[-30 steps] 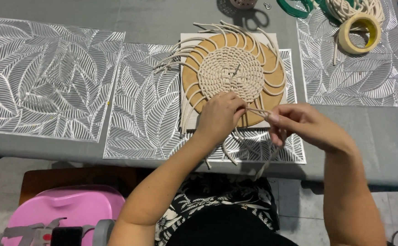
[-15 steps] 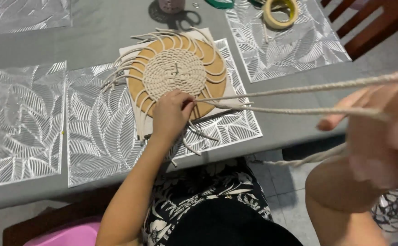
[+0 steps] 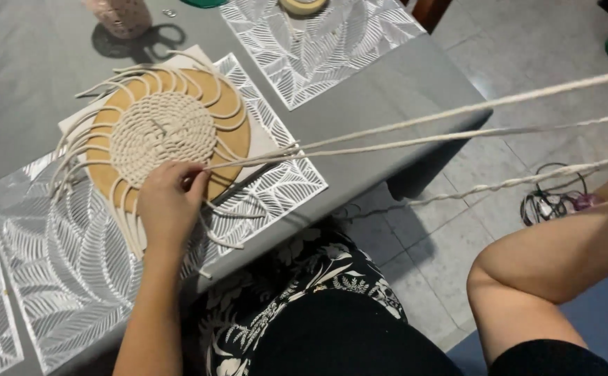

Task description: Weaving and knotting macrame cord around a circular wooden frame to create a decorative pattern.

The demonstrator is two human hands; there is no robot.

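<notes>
Pressing down at the lower edge of the woven cord coil (image 3: 162, 136), the left hand (image 3: 168, 205) has its fingers curled narrow, fingertips pinching the cream cords (image 3: 415, 136) where they leave the weave. From that pinch the cords run taut to the right, past the table edge and out of the picture — three strands fanning apart over the tiled floor (image 3: 457, 202). The right hand is out of view; only its forearm (image 3: 562, 257) shows at the lower right, so its grip cannot be told.

The coil sits at the middle of a round tan board (image 3: 231, 136), with loose cord ends looped outward over the rim like spokes. Under the board lies a pale square sheet (image 3: 199, 57), and under that a silver leaf-patterned placemat (image 3: 276, 188) on the grey table (image 3: 32, 69). Beyond the board, at the far edge, stands a pinkish jar (image 3: 119, 14) — any label is too blurred to make out. Right of the jar, a roll of tape (image 3: 304, 5) rests on another silver placemat (image 3: 318, 49).
</notes>
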